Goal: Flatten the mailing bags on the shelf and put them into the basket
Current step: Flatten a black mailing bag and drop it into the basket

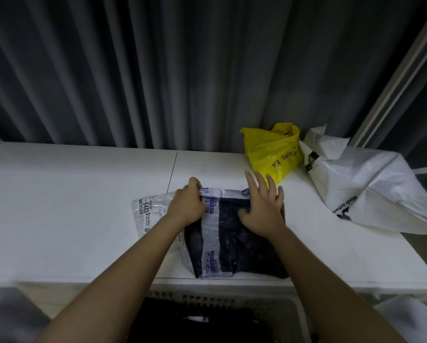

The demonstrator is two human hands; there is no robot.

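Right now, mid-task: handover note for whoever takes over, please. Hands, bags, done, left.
Left hand: fingers curled, pinching the far edge of the dark mailing bag.
Right hand: open, palm pressing that bag flat.
The bag lies at the front edge of the white shelf, overlapping a clear labelled bag.
Yellow bag and white bag sit crumpled at the right rear, untouched.
Basket is below the shelf edge; something dark is inside, unclear what.
Left: finish flattening, drop it in, then the others.
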